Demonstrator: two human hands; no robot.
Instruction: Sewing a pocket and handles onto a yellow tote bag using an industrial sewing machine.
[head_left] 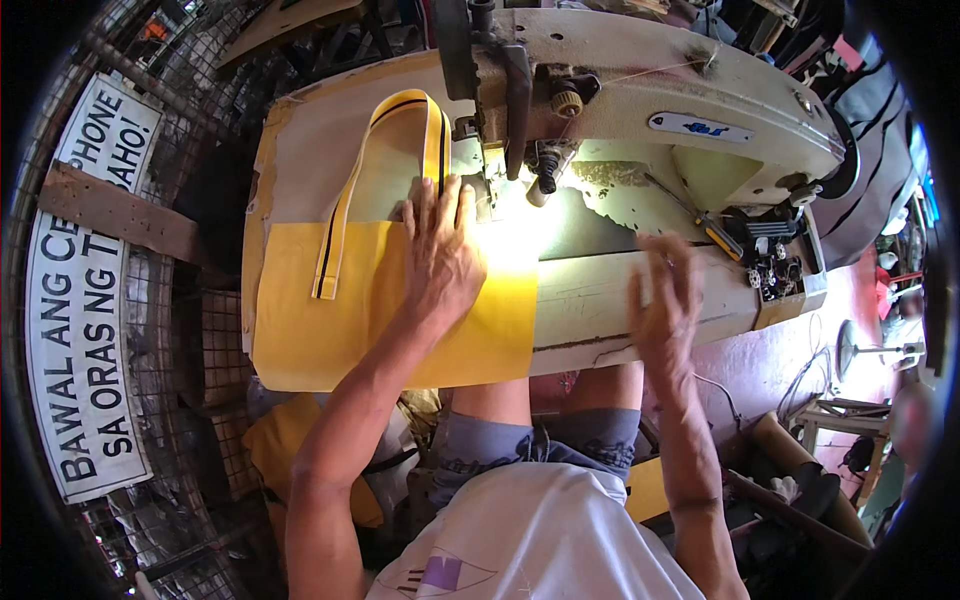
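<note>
My left hand [442, 250] lies flat on a yellow fabric panel [330, 285], its outstretched fingers pressing the end of a strap [347, 190] down near the needle area. The strap is yellow with white edging and a dark stripe, and it bends in a loop above the panel's far edge. Its other end lies loose on the yellow fabric. A sewing machine [640, 95] stands beyond, its lamp glare hiding the needle and presser foot. Slightly blurred, my right hand [668, 300] is held over the right part of the table with fingers apart and nothing visible in it.
On the machine bed lies a yellow-and-black handled tool [718, 235]. A small tray of bobbins and metal parts [778, 265] sits at the table's right end. Wire mesh with a white sign [90, 300] borders the left side. A fan [850, 348] stands at the far right.
</note>
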